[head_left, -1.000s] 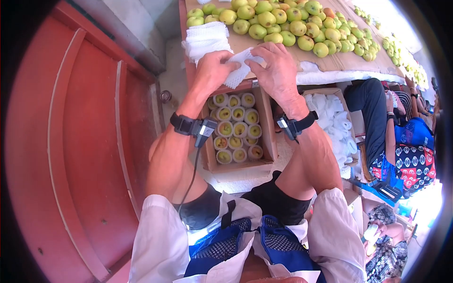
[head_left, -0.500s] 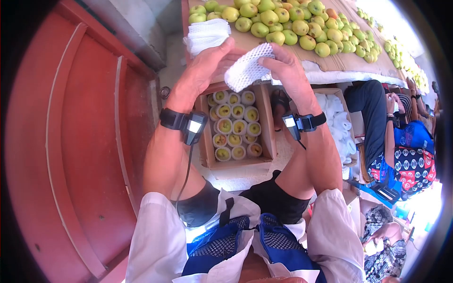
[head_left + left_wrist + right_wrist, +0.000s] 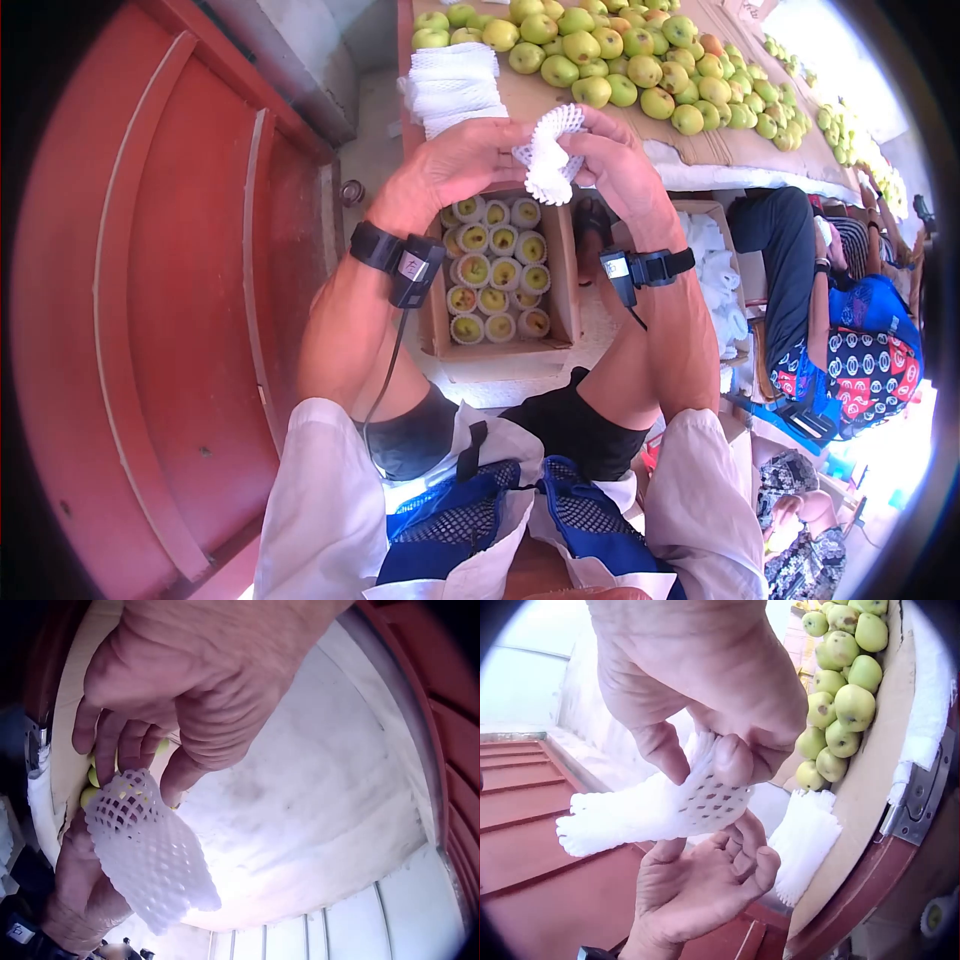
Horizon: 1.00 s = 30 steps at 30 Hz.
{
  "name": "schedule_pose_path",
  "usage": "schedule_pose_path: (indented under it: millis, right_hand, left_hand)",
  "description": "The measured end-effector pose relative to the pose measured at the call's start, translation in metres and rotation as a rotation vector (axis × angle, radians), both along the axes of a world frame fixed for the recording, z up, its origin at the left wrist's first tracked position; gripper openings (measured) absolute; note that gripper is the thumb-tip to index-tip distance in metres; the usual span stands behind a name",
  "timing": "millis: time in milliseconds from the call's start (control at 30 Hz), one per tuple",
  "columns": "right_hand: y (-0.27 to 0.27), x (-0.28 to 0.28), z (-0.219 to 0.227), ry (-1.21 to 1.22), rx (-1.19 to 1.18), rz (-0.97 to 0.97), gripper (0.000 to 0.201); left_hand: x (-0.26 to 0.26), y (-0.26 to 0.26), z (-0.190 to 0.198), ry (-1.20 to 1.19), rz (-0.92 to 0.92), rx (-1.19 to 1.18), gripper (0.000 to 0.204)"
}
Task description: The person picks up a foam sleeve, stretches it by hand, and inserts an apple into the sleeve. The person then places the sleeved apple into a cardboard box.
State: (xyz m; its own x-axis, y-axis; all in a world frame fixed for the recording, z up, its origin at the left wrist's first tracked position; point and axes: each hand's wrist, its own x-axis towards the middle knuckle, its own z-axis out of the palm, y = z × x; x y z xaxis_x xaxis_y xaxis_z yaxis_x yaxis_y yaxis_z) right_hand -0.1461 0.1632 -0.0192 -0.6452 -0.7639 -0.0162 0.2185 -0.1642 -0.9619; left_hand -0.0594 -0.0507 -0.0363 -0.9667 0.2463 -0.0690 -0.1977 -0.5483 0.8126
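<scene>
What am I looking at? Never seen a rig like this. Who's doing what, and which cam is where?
No robot here: a person works bare-handed. The head picture comes from a camera worn on the head, looking forward and down. The left wrist camera and right wrist camera give the other two pictures, each close to its own hand. The right hand pinches a white foam net sleeve; the left hand has its fingers at the sleeve. On the cardboard-covered table lie loose yellow-green apples and a pile of similar white sleeves. Below stands a cardboard box holding apples in net sleeves.
</scene>
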Motion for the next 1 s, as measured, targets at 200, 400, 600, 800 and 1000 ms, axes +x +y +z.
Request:
schedule_pose_path:
  millis: [200, 400, 600, 800, 1000]
  right_hand:
    - [-0.003, 0.007, 0.007, -0.063, 0.005, -0.036, 0.018]
    - [-0.002, 0.004, -0.001, -0.065, -0.016, -0.093, 0.017]
    - [0.001, 0.005, 0.005, -0.074, -0.054, 0.02, 0.02]
    - [-0.005, 0.008, -0.001, 0.038, -0.061, -0.076, 0.031]
    - [-0.022, 0.014, -0.011, 0.114, -0.106, -0.282, 0.025]
  left_hand:
    - [0.002, 0.003, 0.007, -0.005, 0.025, -0.018, 0.034]
    - [0.007, 0.01, 0.014, 0.007, 0.004, -0.056, 0.036]
    - [0.007, 0.007, 0.014, 0.012, -0.006, -0.038, 0.035]
    - [0.004, 0.013, 0.007, 0.076, 0.225, -0.091, 0.026]
    - [-0.004, 0.021, -0.002, 0.134, 0.544, -0.323, 0.019]
